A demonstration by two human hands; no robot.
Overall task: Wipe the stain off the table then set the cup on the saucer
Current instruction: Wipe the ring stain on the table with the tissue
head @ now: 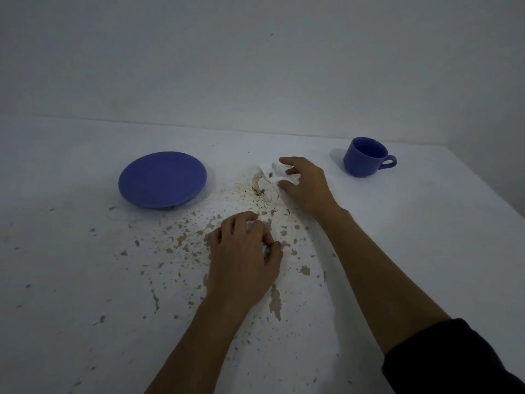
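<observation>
Still early in the job. Right hand (305, 183) out in front, fingers pinched on a small white tissue (277, 173), pressing it down on the tabletop (426, 237). Brown ring stain (258, 185) just left of that hand, right beside the tissue, not rubbed away yet. Lots of brown spots (184, 240) spread all around the left hand (245, 255) too (some look more like chipped paint than spilled drink, hard to tell which).

Left hand nearer the body, curled down on the tabletop, fingers close together. Maybe a bit of white under the fingertips, maybe not, too hidden to say. So: cannot tell if it holds anything.

Blue cup (366, 160) standing upright to the right of the right hand and a little farther away, well apart from it, handle pointing right. Nothing touching it. Blue saucer (162, 180) off to the left of both hands, bare on top, looking a bit tipped up at its near edge.

Done so far: tissue in hand and sitting at the stain. Probably only the start of the wiping.

Left to do: rub the ring off, clean the messy spots near it, then pick up the cup and carry it across, past both hands, onto the saucer.
</observation>
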